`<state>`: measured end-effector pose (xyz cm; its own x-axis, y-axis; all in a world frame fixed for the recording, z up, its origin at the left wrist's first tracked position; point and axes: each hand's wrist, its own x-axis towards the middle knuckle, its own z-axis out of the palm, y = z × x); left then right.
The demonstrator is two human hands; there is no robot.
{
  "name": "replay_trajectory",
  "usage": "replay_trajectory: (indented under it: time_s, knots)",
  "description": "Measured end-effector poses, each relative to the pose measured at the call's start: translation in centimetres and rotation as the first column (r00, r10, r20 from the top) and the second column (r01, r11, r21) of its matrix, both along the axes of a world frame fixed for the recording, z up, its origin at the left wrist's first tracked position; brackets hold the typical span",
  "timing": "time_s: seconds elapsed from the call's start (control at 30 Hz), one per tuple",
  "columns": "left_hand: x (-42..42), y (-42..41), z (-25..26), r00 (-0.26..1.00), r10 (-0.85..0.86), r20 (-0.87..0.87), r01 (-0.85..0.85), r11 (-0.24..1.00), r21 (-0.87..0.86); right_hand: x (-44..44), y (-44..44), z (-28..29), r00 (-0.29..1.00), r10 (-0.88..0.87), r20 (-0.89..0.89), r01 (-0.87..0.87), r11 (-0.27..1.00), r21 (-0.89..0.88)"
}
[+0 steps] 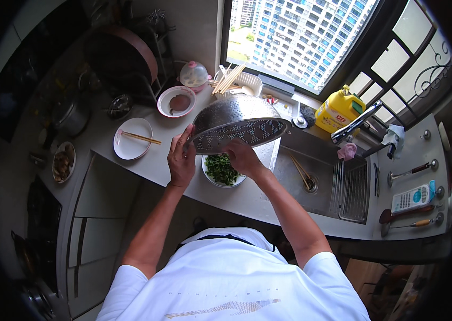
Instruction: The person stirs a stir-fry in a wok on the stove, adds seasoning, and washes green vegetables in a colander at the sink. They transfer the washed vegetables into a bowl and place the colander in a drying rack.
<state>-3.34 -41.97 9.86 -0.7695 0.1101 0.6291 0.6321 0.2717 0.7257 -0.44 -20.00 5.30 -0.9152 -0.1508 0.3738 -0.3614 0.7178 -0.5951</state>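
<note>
A perforated stainless steel colander (237, 110) is tipped on its side above the counter, its opening facing me. My left hand (181, 158) grips its rim at the left. At the lower rim is my right hand (244, 158), its fingers curled against the colander's inside; whether they pinch anything is hidden. Directly below stands a white bowl (226, 185) filled with chopped green leaves (221, 169), partly covered by the right hand and the colander. No greens can be made out inside the colander.
Left on the counter (161, 160) are a white dish (133, 146) with chopsticks (141, 137) across it and a red-rimmed bowl (176, 101). A sink (290, 176) lies right, a yellow detergent jug (338, 109) behind it. A chopstick basket (252, 82) stands by the window.
</note>
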Motion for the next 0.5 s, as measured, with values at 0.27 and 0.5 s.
replay_trajectory:
  time_s: [0.27, 0.5]
  knots:
    - [0.1, 0.2, 0.0, 1.0, -0.005, -0.023, 0.005, 1.0, -0.006, -0.2, 0.1, 0.0, 0.996, -0.051, 0.071, 0.055, 0.997, -0.058]
    - [0.5, 0.5, 0.3, 0.999, -0.021, -0.034, 0.021, 1.0, -0.004, -2.0, -0.4, 1.4, 0.972, -0.2, -0.123, 0.184, 0.974, -0.134]
